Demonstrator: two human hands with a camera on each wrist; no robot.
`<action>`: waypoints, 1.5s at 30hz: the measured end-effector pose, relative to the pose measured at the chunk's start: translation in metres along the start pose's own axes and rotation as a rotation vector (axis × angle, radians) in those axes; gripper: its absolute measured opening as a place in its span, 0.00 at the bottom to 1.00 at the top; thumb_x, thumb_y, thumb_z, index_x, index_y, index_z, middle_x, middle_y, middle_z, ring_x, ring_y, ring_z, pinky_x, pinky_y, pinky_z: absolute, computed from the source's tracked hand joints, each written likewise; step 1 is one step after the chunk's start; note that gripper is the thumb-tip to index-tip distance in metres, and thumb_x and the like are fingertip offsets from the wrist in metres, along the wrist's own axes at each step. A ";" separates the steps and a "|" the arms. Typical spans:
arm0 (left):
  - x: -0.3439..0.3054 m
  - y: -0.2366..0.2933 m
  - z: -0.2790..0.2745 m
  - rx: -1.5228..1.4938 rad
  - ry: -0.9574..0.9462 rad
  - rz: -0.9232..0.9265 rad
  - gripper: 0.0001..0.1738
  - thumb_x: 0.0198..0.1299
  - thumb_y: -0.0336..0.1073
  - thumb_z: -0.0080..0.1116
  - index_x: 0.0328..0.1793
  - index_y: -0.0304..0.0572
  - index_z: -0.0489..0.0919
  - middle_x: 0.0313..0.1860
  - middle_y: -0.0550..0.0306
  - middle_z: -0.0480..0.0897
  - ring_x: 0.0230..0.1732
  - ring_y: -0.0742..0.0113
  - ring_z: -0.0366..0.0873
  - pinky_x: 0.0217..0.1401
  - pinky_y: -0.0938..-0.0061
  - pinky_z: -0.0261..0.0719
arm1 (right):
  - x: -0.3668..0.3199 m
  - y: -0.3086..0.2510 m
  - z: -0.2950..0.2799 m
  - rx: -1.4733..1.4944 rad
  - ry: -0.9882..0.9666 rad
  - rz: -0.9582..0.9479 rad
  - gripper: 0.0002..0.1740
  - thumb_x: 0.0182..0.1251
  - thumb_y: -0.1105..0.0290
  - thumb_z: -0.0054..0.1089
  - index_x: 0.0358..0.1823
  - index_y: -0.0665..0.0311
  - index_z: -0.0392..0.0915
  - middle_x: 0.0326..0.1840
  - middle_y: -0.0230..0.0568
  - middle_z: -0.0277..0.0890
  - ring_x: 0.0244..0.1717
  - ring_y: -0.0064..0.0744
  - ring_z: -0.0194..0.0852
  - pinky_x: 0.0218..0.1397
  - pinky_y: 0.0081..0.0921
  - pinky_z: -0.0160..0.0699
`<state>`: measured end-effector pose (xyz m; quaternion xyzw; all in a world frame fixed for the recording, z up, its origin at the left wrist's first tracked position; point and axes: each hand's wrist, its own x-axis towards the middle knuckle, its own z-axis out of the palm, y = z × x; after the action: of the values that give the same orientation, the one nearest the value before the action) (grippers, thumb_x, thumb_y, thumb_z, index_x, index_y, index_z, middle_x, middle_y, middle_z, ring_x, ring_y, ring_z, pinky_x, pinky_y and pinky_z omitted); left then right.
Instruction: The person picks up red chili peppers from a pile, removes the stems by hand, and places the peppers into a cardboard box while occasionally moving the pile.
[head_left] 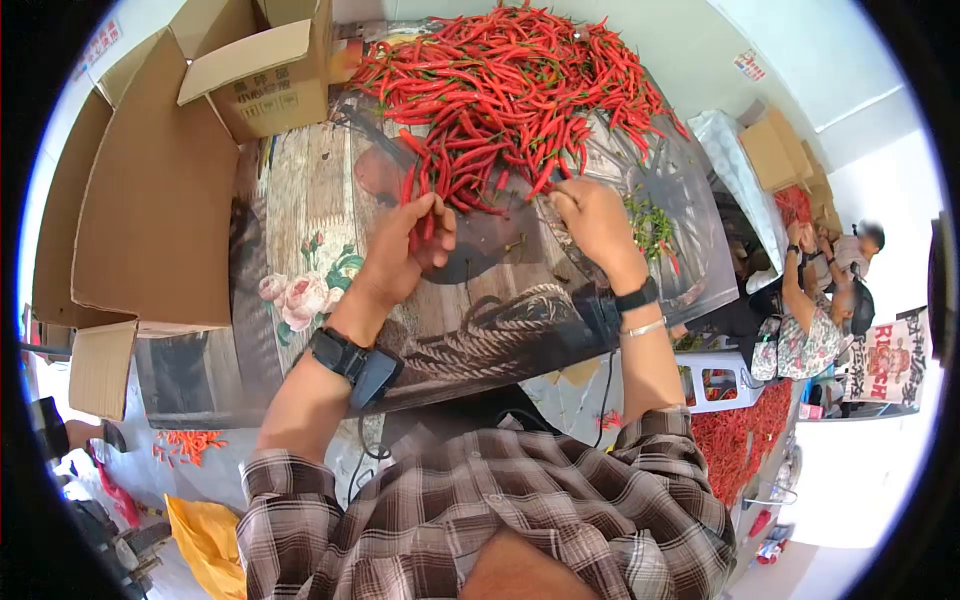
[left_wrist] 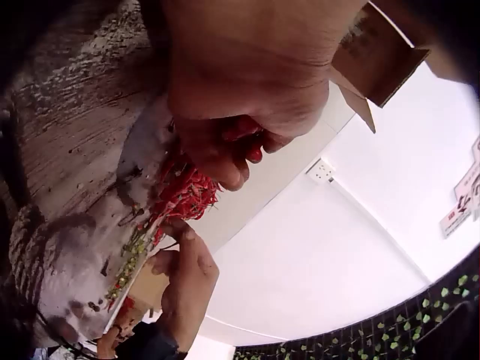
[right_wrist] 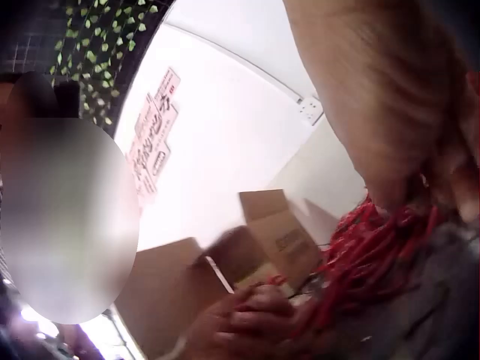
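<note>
A big heap of red chili peppers (head_left: 500,90) with green stems covers the far part of the table. My left hand (head_left: 405,245) is at the near left of the heap, its fingers curled round a few red chili peppers (head_left: 428,225). Their red ends (left_wrist: 253,146) show beneath the fingers in the left wrist view. My right hand (head_left: 600,225) is at the heap's near edge, thumb and forefinger pinching a chili pepper (head_left: 543,180) at its stem end. In the right wrist view this hand covers part of the heap.
Open cardboard boxes (head_left: 165,190) stand on the left. Green stems (head_left: 652,228) lie in a small pile to the right on the printed tablecloth (head_left: 500,345). Other people (head_left: 815,310) work at far right, near many chili peppers (head_left: 745,440) on the floor.
</note>
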<state>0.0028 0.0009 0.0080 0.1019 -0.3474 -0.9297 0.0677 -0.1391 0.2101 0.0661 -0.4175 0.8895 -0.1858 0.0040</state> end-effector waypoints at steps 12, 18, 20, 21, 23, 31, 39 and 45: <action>0.003 0.001 -0.009 0.008 -0.117 -0.044 0.08 0.65 0.36 0.53 0.47 0.43 0.71 0.28 0.66 0.71 0.21 0.82 0.64 0.18 0.88 0.58 | 0.001 0.030 0.020 0.109 0.282 0.298 0.05 0.54 0.74 0.53 0.30 0.68 0.75 0.29 0.56 0.76 0.34 0.58 0.74 0.37 0.42 0.72; 0.000 -0.003 -0.002 0.185 -0.147 -0.073 0.12 0.62 0.38 0.59 0.46 0.42 0.71 0.25 0.67 0.68 0.20 0.82 0.63 0.17 0.88 0.57 | -0.008 -0.038 0.021 0.406 0.281 0.101 0.05 0.56 0.75 0.53 0.34 0.68 0.75 0.28 0.56 0.73 0.32 0.56 0.74 0.34 0.35 0.72; 0.002 -0.007 -0.005 0.200 -0.126 -0.063 0.13 0.63 0.42 0.59 0.44 0.43 0.72 0.26 0.67 0.69 0.20 0.82 0.63 0.17 0.87 0.57 | -0.006 -0.054 0.029 0.401 0.279 -0.001 0.05 0.56 0.76 0.53 0.35 0.68 0.74 0.28 0.55 0.73 0.31 0.55 0.73 0.34 0.34 0.72; 0.002 -0.005 -0.003 0.201 -0.123 -0.060 0.13 0.63 0.42 0.59 0.44 0.43 0.72 0.26 0.67 0.69 0.20 0.82 0.63 0.17 0.87 0.57 | -0.006 -0.060 0.033 0.419 0.249 -0.049 0.05 0.56 0.76 0.52 0.34 0.68 0.74 0.29 0.56 0.72 0.32 0.56 0.73 0.35 0.34 0.71; 0.000 -0.003 0.001 0.133 -0.047 -0.068 0.12 0.65 0.44 0.57 0.40 0.45 0.72 0.26 0.68 0.69 0.19 0.82 0.63 0.15 0.87 0.56 | -0.008 -0.068 0.035 0.437 0.217 -0.098 0.05 0.56 0.76 0.52 0.34 0.69 0.73 0.29 0.56 0.72 0.33 0.56 0.73 0.35 0.34 0.71; 0.006 -0.003 -0.013 0.121 -0.092 -0.148 0.13 0.68 0.46 0.52 0.36 0.46 0.71 0.23 0.69 0.68 0.16 0.83 0.59 0.13 0.86 0.50 | -0.024 -0.088 0.021 0.968 -0.348 -0.018 0.06 0.58 0.79 0.54 0.38 0.69 0.76 0.26 0.41 0.72 0.28 0.26 0.69 0.36 0.26 0.70; 0.003 0.001 -0.010 0.048 -0.045 -0.063 0.15 0.69 0.48 0.45 0.37 0.46 0.70 0.25 0.65 0.72 0.21 0.76 0.68 0.19 0.82 0.60 | 0.000 -0.027 -0.007 0.159 -0.141 -0.183 0.09 0.62 0.69 0.52 0.39 0.64 0.79 0.30 0.48 0.77 0.36 0.49 0.75 0.41 0.35 0.73; 0.006 0.000 -0.009 -0.065 -0.036 -0.062 0.12 0.68 0.44 0.45 0.39 0.45 0.72 0.28 0.59 0.77 0.28 0.68 0.76 0.22 0.78 0.70 | 0.024 0.049 0.016 0.052 0.267 -0.067 0.11 0.55 0.81 0.53 0.40 0.69 0.77 0.34 0.50 0.74 0.41 0.52 0.73 0.47 0.35 0.70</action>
<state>-0.0005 -0.0059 0.0004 0.0938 -0.3150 -0.9438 0.0358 -0.1891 0.2156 0.0384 -0.4180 0.8626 -0.2630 -0.1098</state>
